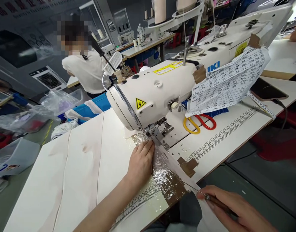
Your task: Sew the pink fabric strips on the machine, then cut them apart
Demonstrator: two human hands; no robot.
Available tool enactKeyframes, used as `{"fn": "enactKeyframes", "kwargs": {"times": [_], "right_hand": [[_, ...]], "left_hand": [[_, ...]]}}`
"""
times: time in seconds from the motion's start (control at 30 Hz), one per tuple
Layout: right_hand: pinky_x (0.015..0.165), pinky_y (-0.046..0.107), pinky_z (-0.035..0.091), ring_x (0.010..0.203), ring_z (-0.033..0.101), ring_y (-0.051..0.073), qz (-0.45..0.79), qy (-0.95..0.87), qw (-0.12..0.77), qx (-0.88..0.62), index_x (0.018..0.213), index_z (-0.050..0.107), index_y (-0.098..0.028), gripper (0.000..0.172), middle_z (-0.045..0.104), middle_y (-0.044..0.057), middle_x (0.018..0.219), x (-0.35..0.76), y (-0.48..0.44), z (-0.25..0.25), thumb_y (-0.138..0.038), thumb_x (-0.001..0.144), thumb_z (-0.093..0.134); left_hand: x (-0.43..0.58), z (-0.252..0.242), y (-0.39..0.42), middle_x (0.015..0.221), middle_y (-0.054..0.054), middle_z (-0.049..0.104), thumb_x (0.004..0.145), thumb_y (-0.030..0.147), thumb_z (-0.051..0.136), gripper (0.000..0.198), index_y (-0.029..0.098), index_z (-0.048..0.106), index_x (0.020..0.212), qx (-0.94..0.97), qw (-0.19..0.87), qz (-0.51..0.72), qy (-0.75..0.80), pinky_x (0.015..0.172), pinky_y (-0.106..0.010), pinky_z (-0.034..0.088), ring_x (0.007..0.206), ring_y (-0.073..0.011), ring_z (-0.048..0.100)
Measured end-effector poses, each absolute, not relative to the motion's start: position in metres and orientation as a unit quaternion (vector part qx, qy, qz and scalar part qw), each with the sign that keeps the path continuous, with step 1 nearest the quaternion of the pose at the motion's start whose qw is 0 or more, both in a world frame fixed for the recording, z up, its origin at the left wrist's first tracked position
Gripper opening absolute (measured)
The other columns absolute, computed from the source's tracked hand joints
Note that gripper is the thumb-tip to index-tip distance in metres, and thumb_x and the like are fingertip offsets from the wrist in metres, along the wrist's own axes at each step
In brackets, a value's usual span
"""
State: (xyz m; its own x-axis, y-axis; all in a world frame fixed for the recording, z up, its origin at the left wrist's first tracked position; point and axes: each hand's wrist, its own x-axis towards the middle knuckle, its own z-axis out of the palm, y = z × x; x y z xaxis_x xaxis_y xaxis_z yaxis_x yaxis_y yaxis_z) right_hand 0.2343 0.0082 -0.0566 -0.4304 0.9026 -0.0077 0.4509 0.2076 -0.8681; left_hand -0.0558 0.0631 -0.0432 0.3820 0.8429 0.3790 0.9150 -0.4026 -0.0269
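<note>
My left hand [142, 157] lies with its fingers flat beside the presser foot of a white sewing machine [150, 87]. Beneath and beside it are clear shiny tape and a pale thin fabric strip [170, 163]. That strip runs from the needle area to the table's front edge and hangs down past it. At the front edge my right hand [231, 206] is closed round the wooden handle of an awl [219, 202]. The awl's thin metal shaft points toward the machine, across the strip. Right-hand fingers also touch the hanging fabric; their exact grip on it is partly hidden.
Scissors with yellow and red handles [191, 125] lie right of the needle, below a handwritten paper sheet [225, 83]. A phone [268, 89] with a cable sits at the right. Printed rulers mark the white table [82, 164]. Another person [87, 71] stands behind.
</note>
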Motion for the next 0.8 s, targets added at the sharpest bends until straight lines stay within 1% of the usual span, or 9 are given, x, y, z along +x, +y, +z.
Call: {"fn": "enactKeyframes", "kwargs": {"times": [0.13,0.27,0.33,0.4,0.5,0.57,0.7,0.73,0.8], "right_hand": [[0.07,0.027,0.059,0.079,0.07,0.021,0.521,-0.666,0.258,-0.468,0.098,0.073,-0.024,0.036,0.074,0.006,0.088,0.226,0.015,-0.052,-0.054,0.093,0.054],[0.064,0.028,0.058,0.07,0.067,0.02,0.668,-0.519,0.272,-0.459,0.094,0.068,-0.023,0.04,0.069,0.004,0.079,0.206,0.011,-0.048,-0.06,0.09,0.055],[0.066,0.031,0.059,0.076,0.07,0.023,0.72,-0.431,0.298,-0.455,0.096,0.067,-0.023,0.043,0.07,0.006,0.084,0.195,0.006,-0.049,-0.063,0.085,0.057],[0.071,0.036,0.06,0.085,0.072,0.027,0.742,-0.375,0.318,-0.455,0.099,0.067,-0.023,0.048,0.073,0.009,0.093,0.186,0.001,-0.051,-0.066,0.08,0.06],[0.072,0.034,0.06,0.085,0.072,0.026,0.724,-0.415,0.305,-0.46,0.099,0.068,-0.023,0.048,0.073,0.009,0.091,0.182,-0.002,-0.051,-0.067,0.082,0.059],[0.071,0.03,0.059,0.081,0.07,0.023,0.665,-0.494,0.297,-0.475,0.098,0.068,-0.023,0.044,0.072,0.006,0.086,0.185,0.0,-0.049,-0.064,0.088,0.055],[0.075,0.027,0.058,0.086,0.07,0.022,0.52,-0.617,0.311,-0.502,0.104,0.067,-0.023,0.038,0.074,0.007,0.093,0.189,0.01,-0.041,-0.055,0.096,0.047],[0.073,0.027,0.058,0.084,0.07,0.022,0.498,-0.639,0.312,-0.497,0.104,0.066,-0.024,0.037,0.074,0.006,0.091,0.188,0.013,-0.039,-0.053,0.097,0.045],[0.065,0.027,0.057,0.072,0.068,0.02,0.467,-0.673,0.308,-0.484,0.099,0.064,-0.024,0.034,0.071,0.004,0.08,0.184,0.02,-0.033,-0.049,0.099,0.041]], "left_hand": [[-0.065,-0.043,0.069,0.126,-0.014,0.069,0.089,0.001,0.04,0.045,0.012,0.062,0.128,-0.83,0.09,-0.185,-0.518,0.094,-0.049,0.058,0.119,-0.0289,0.061],[-0.071,-0.045,0.075,0.125,-0.014,0.07,0.086,-0.001,0.04,0.047,0.01,0.062,0.126,-0.832,0.081,-0.203,-0.511,0.096,-0.05,0.058,0.118,-0.0291,0.061],[-0.073,-0.046,0.077,0.127,-0.014,0.069,0.085,-0.002,0.04,0.05,0.011,0.061,0.129,-0.834,0.075,-0.205,-0.507,0.099,-0.051,0.057,0.119,-0.0291,0.061],[-0.074,-0.047,0.076,0.128,-0.014,0.068,0.085,-0.002,0.04,0.053,0.013,0.059,0.132,-0.834,0.068,-0.207,-0.507,0.102,-0.052,0.055,0.121,-0.0288,0.06],[-0.075,-0.048,0.075,0.129,-0.015,0.067,0.088,0.0,0.04,0.051,0.013,0.057,0.134,-0.837,0.068,-0.21,-0.501,0.103,-0.053,0.054,0.122,-0.029,0.059],[-0.074,-0.049,0.073,0.13,-0.017,0.066,0.089,0.001,0.04,0.049,0.012,0.057,0.133,-0.842,0.078,-0.2,-0.495,0.101,-0.053,0.055,0.123,-0.0303,0.058],[-0.068,-0.048,0.073,0.13,-0.018,0.063,0.086,0.0,0.042,0.05,0.013,0.057,0.132,-0.834,0.107,-0.169,-0.515,0.095,-0.053,0.057,0.123,-0.0331,0.056],[-0.066,-0.047,0.073,0.128,-0.018,0.063,0.086,-0.001,0.042,0.05,0.014,0.058,0.131,-0.829,0.113,-0.167,-0.521,0.094,-0.053,0.057,0.122,-0.0332,0.056],[-0.063,-0.043,0.075,0.123,-0.017,0.062,0.085,-0.003,0.042,0.049,0.014,0.06,0.127,-0.824,0.122,-0.167,-0.528,0.092,-0.052,0.058,0.118,-0.0327,0.056]]}}
